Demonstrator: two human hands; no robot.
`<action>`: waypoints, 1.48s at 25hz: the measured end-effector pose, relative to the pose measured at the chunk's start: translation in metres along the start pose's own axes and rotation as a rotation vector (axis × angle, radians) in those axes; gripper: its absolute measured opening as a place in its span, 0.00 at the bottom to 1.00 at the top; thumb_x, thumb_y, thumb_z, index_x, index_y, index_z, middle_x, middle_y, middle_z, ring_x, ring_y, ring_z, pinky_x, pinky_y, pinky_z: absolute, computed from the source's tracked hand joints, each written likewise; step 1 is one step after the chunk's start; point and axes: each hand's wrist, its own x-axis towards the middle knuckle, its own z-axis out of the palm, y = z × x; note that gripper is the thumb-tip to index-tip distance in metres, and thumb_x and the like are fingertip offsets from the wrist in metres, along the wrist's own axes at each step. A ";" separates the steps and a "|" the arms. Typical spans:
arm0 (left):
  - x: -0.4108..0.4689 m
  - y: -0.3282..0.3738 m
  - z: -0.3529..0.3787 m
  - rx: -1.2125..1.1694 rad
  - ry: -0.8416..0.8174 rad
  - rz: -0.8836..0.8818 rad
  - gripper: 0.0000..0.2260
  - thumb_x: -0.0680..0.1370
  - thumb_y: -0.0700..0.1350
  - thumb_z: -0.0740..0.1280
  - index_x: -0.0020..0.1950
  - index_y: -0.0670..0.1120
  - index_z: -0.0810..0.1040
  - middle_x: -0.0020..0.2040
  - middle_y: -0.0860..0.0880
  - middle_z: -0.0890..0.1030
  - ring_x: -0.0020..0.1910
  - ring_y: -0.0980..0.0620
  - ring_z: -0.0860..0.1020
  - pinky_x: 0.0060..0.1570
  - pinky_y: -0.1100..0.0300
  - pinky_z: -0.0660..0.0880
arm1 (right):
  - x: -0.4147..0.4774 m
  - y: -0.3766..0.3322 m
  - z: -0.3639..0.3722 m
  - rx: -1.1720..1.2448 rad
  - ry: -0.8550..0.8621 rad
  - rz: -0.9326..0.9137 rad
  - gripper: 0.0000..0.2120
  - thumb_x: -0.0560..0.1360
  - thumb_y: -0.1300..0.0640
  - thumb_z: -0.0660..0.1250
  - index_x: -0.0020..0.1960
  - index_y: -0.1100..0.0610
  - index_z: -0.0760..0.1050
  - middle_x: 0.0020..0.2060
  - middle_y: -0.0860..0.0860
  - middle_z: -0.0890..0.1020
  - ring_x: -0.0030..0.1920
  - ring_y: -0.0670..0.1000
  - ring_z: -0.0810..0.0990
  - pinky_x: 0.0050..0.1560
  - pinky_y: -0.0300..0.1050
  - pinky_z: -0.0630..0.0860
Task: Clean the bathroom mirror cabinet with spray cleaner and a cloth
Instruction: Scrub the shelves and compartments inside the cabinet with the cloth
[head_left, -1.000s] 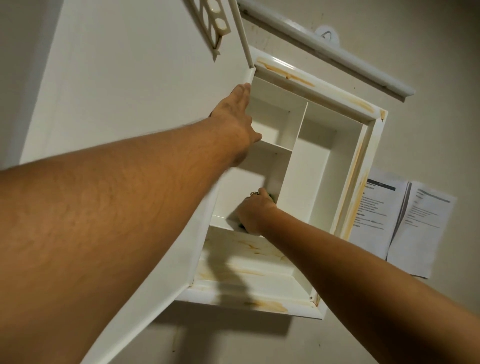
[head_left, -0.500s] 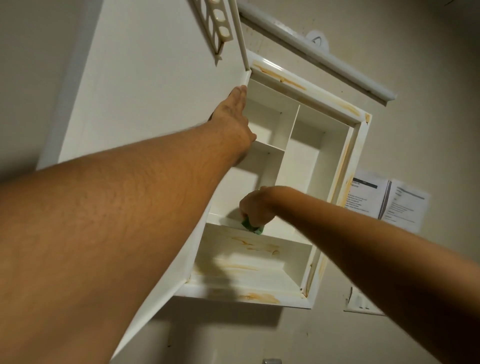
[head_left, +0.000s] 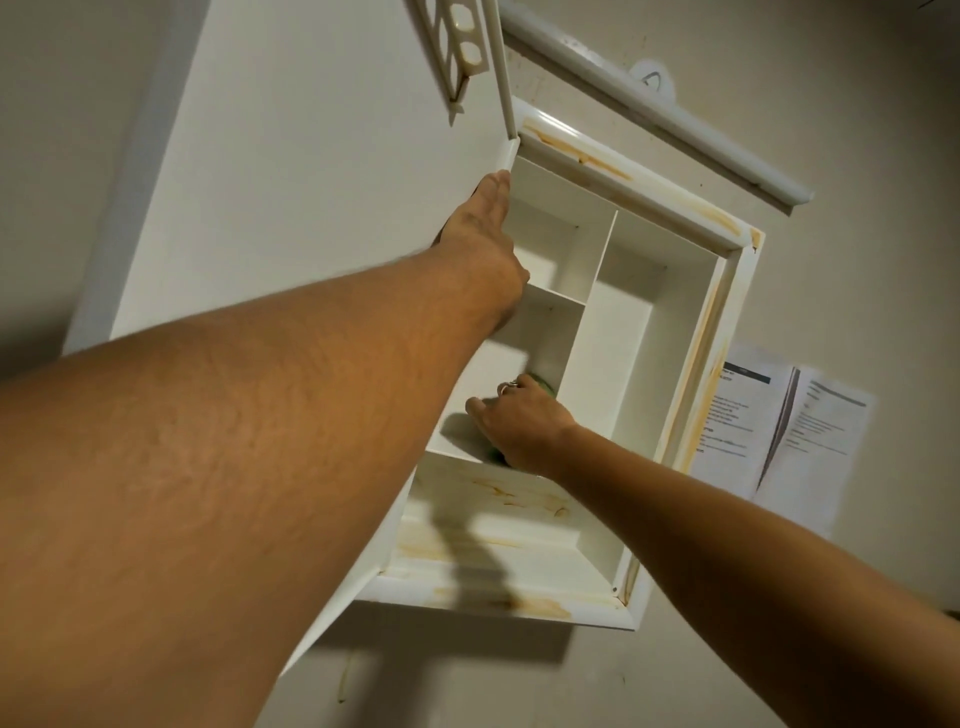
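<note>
midway, i judge: the left hand (head_left: 485, 234) braces the open door (head_left: 311, 156) with straight fingers, the right hand (head_left: 519, 421) clutches the green cloth (head_left: 544, 385) on the cabinet's (head_left: 727, 244) middle shelf (already white), and the orange-stained bottom shelf (head_left: 493, 525) awaits wiping.

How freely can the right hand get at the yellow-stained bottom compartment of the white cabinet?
Probably yes: the right hand, gripping a green cloth one shelf up, is above the yellow-stained bottom compartment, whose front is open; the left hand presses the white door aside.
</note>
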 end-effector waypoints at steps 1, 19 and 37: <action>0.000 0.000 -0.001 -0.002 0.015 -0.001 0.39 0.81 0.57 0.66 0.85 0.55 0.45 0.83 0.39 0.53 0.79 0.28 0.38 0.77 0.35 0.35 | 0.004 -0.003 0.002 0.009 -0.006 0.016 0.14 0.78 0.58 0.65 0.62 0.57 0.69 0.51 0.55 0.84 0.55 0.58 0.80 0.60 0.52 0.68; 0.001 0.001 0.004 -0.017 0.052 -0.016 0.37 0.79 0.53 0.70 0.84 0.57 0.53 0.82 0.39 0.58 0.80 0.28 0.39 0.76 0.34 0.35 | -0.031 0.049 -0.058 0.571 -0.077 0.011 0.15 0.75 0.67 0.68 0.58 0.53 0.78 0.51 0.51 0.83 0.51 0.54 0.81 0.50 0.52 0.82; 0.010 -0.002 0.008 -0.009 0.067 0.017 0.36 0.82 0.53 0.63 0.84 0.57 0.45 0.81 0.42 0.63 0.80 0.28 0.38 0.78 0.34 0.38 | -0.018 -0.044 0.017 0.892 0.181 0.398 0.07 0.82 0.54 0.63 0.49 0.57 0.75 0.42 0.53 0.79 0.39 0.55 0.74 0.38 0.46 0.68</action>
